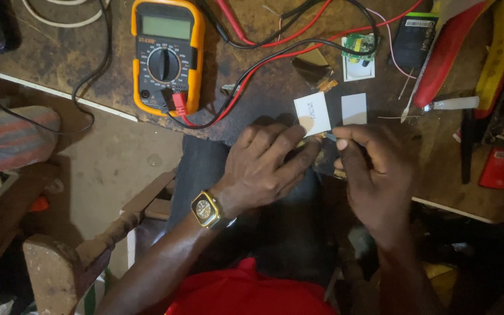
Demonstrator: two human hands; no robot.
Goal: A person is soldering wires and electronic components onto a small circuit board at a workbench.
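Left hand (266, 169) near white card (312, 114) (multimeter (167, 55) behind).

matt white card (313, 114), rough wooden bench (263, 76)

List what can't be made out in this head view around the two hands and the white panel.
- Small part between the hands: too small and dark to identify; left hand and right hand cover it.
- White panel: its lower edge hidden by the left hand's fingers.
- Multimeter: its top cut off by the frame edge.
- Red tool: its upper end cut off by the frame.
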